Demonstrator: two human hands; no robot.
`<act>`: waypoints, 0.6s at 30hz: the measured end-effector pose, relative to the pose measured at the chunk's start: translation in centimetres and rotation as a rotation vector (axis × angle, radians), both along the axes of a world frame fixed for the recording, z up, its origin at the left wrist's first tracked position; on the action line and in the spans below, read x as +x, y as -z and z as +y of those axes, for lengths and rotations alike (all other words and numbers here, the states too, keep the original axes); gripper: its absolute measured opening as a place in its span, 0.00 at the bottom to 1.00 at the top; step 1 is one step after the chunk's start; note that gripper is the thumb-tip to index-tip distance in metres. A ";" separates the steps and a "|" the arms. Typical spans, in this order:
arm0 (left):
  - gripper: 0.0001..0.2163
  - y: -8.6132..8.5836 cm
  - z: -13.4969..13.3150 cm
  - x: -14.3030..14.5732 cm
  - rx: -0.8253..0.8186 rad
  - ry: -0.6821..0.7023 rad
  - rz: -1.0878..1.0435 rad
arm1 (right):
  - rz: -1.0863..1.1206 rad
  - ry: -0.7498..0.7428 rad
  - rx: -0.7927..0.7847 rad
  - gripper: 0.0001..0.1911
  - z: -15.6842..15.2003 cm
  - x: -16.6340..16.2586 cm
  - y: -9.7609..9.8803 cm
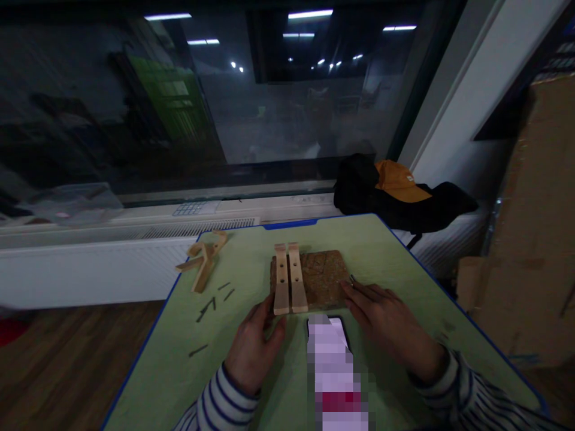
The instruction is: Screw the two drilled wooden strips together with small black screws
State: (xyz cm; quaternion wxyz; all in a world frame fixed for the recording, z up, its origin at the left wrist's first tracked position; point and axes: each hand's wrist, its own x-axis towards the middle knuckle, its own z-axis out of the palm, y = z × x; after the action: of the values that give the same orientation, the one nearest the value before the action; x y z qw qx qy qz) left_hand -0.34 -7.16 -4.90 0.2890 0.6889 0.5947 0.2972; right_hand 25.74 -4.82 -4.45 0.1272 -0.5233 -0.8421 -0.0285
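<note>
A rough brown board (326,278) lies flat on the green table. Across its left part rest two pale wooden pieces side by side, a left piece (281,290) and a right piece (297,287), each with two holes. My left hand (256,344) is at the board's left front corner, its fingers beside the left piece and the thumb spread away. My right hand (389,320) lies at the board's right edge, fingers stretched forward and close together. A thin dark object shows at its fingertips, too small to name. A phone (339,332) lies in front, partly pixelated.
Several dark screws or nails (206,308) are scattered left on the green table (242,257). Curved wooden parts (204,263) stand at its far left corner. Behind are a radiator (112,257) and a sill with an orange cap (399,179). A cardboard box (534,239) stands right.
</note>
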 end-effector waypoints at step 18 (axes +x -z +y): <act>0.09 -2.8 -2.0 -5.2 0.043 -0.090 0.176 | -0.006 -0.382 0.007 0.14 3.9 -3.2 -8.6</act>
State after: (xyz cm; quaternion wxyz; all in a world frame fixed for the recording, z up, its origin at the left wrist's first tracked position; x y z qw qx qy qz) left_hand -5.54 -9.19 -2.07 0.2072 0.6910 0.6416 0.2606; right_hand 22.49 -0.88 4.11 0.1296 -0.3535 -0.9264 -0.0084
